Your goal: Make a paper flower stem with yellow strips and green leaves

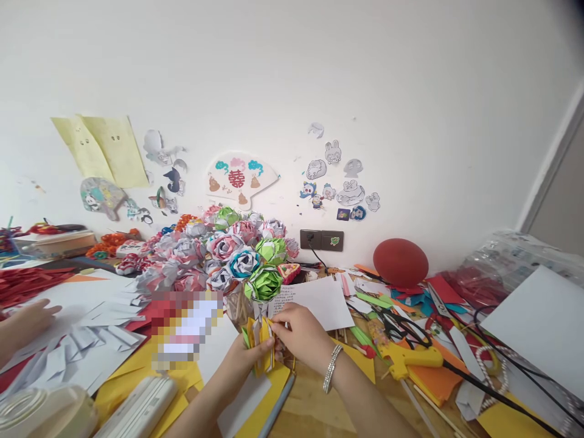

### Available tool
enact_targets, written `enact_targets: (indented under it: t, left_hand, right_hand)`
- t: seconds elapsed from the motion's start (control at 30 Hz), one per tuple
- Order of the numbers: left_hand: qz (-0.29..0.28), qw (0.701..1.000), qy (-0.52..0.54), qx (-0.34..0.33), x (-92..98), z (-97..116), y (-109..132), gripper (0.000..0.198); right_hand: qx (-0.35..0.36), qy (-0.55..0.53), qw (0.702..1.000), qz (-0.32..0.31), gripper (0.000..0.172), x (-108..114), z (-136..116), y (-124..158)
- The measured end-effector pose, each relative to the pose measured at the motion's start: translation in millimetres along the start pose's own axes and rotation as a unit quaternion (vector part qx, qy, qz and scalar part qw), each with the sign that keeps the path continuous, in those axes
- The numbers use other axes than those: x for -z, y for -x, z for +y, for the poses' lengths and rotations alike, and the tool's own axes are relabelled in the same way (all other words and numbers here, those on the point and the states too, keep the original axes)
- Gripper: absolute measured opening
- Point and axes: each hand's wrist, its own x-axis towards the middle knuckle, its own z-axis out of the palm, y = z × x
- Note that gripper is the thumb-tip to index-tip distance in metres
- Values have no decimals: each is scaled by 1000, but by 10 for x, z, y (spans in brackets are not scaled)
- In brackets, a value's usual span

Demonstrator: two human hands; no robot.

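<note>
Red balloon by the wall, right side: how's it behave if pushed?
Probably light for its size: the red balloon looks inflated and smoothly rounded. Likely to roll or slide, given that curve, though loose blue paper near its base may slow it. Possibly easy to puncture, so mind the pointed metal blade close by.

Yellow paper (266, 331) in left fingers (263, 348) and right fingers (283, 315), paper flowers (227, 244), 1 balloon (400, 261) beyond.
</note>
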Motion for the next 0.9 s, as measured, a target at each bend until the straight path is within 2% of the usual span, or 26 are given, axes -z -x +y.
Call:
enact_targets:
  t: [0.1,0.23,0.5,0.6,0.77,0.9]
  left_hand:
    - [16,1000,-19,-1,-7,4,4,35]
    - [17,999,-41,4,-52,35,23,35]
    - [57,996,-69,12,-22,42,18,45]
    - [41,996,-75,8,-52,59,36,43]
    - [9,996,-89,12,-107,12,46,32]
    - [4,993,-118,9,-102,-47,0,13]
  right_hand:
    - [-6,-2,1000,-13,24,-43,4,19]
    - [-28,8,1000,8,24,-65,19,11]
    - [-45,24,998,39,16,116,93,-49]
    - [-50,5,999,4,16,54,115,-34]
    - [-67,-17,993,-91,7,-75,133,19]
    - [-52,22,993,-101,16,-63,88,36]
